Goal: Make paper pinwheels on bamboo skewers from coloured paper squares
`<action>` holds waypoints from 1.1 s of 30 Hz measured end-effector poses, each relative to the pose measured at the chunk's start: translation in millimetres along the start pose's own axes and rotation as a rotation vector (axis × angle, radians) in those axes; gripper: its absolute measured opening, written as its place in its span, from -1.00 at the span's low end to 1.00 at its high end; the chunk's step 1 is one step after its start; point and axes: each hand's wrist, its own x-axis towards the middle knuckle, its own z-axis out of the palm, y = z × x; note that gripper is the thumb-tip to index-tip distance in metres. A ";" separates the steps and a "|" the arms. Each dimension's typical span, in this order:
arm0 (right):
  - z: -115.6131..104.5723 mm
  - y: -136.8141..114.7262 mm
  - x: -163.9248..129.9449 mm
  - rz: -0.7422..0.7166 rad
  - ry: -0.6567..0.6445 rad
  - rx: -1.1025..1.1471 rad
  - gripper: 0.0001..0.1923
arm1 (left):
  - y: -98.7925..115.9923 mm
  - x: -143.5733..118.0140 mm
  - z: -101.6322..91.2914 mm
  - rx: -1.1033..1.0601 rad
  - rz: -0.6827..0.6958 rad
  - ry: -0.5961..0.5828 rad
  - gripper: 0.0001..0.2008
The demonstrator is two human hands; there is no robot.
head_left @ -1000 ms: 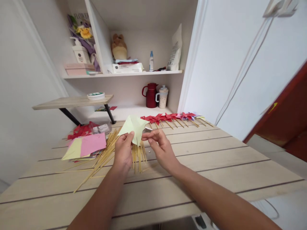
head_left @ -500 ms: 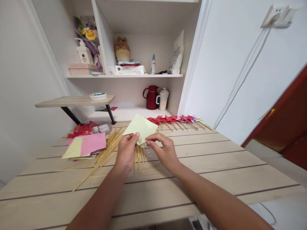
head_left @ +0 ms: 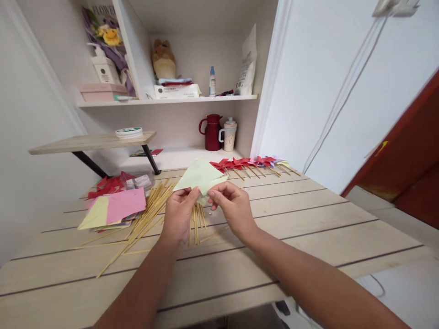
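Note:
Both hands hold a pale green sheet of paper (head_left: 197, 176) above the middle of the table. My left hand (head_left: 181, 212) pinches its lower left side between thumb and fingers. A flap at the lower right is gripped by my right hand (head_left: 231, 205), its thumb and fingers closed on the edge and the paper bent there. Beneath the sheet, several thin sticks (head_left: 196, 224) lie on the wood, their far ends hidden by paper and hands. A tiny shiny piece (head_left: 210, 213) rests near my right fingertips; its kind is unclear.
To the left lie a heap of long sticks (head_left: 147, 217), stacked pink and yellow paper (head_left: 125, 204), red folded paper (head_left: 109, 185) and a clear plastic box (head_left: 139, 182). Finished-looking pinwheels (head_left: 240, 163) line the back right. A small raised shelf (head_left: 92, 141) stands at the back left.
My right hand has drawn the paper's right corner inward, so the sheet is now bent where it lay flatter. The camera view has shifted slightly.

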 end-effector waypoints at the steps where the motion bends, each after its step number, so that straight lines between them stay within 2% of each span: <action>1: 0.2 -0.2 0.5 0.012 0.011 0.022 -0.81 | 0.0 -0.4 0.3 0.009 0.005 -0.008 -0.68; 7: 0.5 -3.9 0.7 0.065 0.044 0.075 -0.76 | -0.9 -2.6 0.9 0.054 0.053 -0.056 -0.74; 14: 0.7 -7.0 -0.9 0.055 0.059 0.080 -0.75 | 0.2 -2.5 0.9 0.082 0.091 -0.086 -0.78; 33: 0.1 -6.8 -6.5 -0.039 0.001 0.006 -0.67 | 1.9 -6.1 2.8 0.158 0.154 -0.042 -0.69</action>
